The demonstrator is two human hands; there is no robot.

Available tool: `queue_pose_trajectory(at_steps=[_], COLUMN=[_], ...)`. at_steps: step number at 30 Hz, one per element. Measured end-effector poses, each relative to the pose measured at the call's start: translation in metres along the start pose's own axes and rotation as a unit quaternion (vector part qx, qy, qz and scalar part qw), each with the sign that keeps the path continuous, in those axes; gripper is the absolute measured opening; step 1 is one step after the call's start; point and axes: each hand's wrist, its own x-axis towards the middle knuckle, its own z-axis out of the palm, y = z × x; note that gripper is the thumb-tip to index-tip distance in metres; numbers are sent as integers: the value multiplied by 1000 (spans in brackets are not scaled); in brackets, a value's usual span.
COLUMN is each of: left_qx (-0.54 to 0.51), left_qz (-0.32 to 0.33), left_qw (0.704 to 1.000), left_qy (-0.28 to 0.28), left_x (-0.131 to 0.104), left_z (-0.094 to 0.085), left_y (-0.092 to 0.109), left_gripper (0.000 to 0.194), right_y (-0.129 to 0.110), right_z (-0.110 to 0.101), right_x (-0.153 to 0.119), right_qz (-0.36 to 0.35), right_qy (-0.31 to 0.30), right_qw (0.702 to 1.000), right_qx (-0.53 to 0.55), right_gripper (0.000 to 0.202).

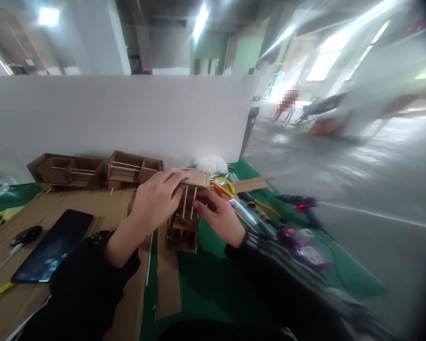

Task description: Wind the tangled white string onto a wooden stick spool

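Observation:
In the middle of the table stands a small cardboard box structure (pixel 185 226) with thin wooden sticks (pixel 189 202) across its open front. My left hand (pixel 156 199) lies over its upper left side, fingers closed on the top edge. My right hand (pixel 220 213) grips the right side, thumb in front near the sticks and the other fingers partly behind the box. Under and in front of it lies a cardboard strip (pixel 168 279). Two similar cardboard boxes with sticks, one left (pixel 69 171) and one nearer the middle (pixel 131 166), stand at the back.
A black phone (pixel 53 246) and a computer mouse (pixel 26 235) lie on a cardboard sheet at left. To the right are yellow-handled pliers (pixel 268 208), a glue gun (pixel 301 206) and a purple item (pixel 303 244). A white partition (pixel 120 111) closes off the back.

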Motion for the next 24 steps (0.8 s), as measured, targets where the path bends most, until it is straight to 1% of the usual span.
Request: queue_pose_trajectory(at_steps=[4,12,17,22,24], left_qx=[-23,-43,-39,10,43], left_qz=[-8,9,11,4,0], left_qw=[1000,999,999,999,998], left_qy=[10,17,23,41,55], left_x=[-3,-6,-9,-12,-15], left_z=[-2,-4,-8,-18,-24], left_y=[-1,-2,-4,-17,-27], left_gripper=[26,25,27,29,30], right_y=[-2,-1,-7,-15,-13], right_z=[11,12,13,14,12], right_x=[7,2,4,5,3], right_qz=[-13,-27,-27,-30,-10], right_qy=[7,16,23,17,15], right_qw=[1000,1000,999,999,1000], right_qx=[-1,-1,-2,-9,6], right_gripper=[23,23,23,24,21])
